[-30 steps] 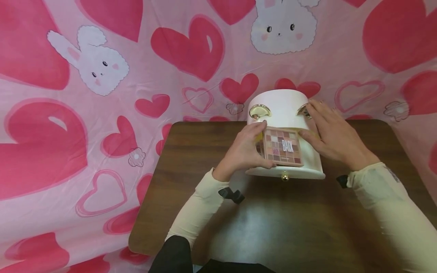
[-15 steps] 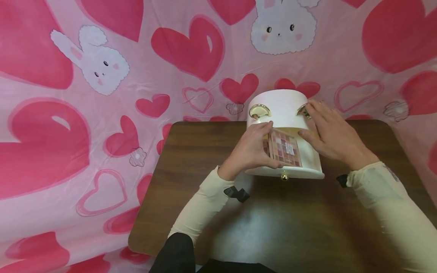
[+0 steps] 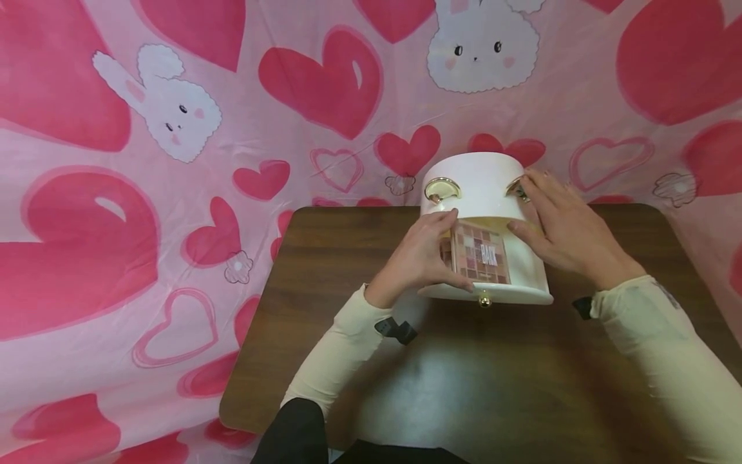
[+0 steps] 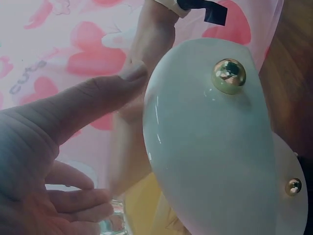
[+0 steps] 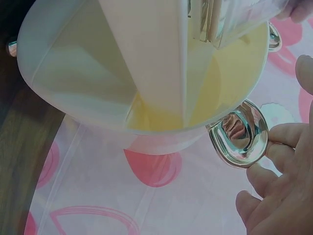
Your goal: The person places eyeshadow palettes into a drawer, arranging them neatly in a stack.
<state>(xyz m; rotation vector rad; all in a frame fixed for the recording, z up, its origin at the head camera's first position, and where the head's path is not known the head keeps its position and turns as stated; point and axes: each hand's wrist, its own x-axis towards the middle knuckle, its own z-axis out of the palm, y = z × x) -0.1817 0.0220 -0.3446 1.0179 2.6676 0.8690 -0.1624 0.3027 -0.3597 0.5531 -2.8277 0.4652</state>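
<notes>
A square eyeshadow palette [image 3: 480, 258] with "BACK" on its clear lid tilts over the pulled-out drawer [image 3: 518, 294] of a white rounded cosmetic organizer [image 3: 478, 174]. My left hand [image 3: 413, 251] holds its left side, thumb at the front edge and fingers behind. In the left wrist view the drawer front [image 4: 210, 142] hides the palette from that hand. The right wrist view shows the palette [image 5: 247, 19] above the drawer beside a white divider [image 5: 151, 54]. My right hand [image 3: 570, 235] rests against the organizer's right side, fingertips at a gold handle [image 5: 239, 134].
Another gold handle [image 3: 442, 190] sits on the organizer's left side. A gold knob [image 3: 485, 301] sticks out from the drawer front, and a second knob [image 4: 293, 186] shows lower down. Behind the wooden table [image 3: 348, 245] hangs a pink heart-patterned cloth [image 3: 324, 84].
The palette in my left hand swings to the right and turns, then comes partly back, and now sits slightly lower in the drawer. My right hand stays at the organizer.
</notes>
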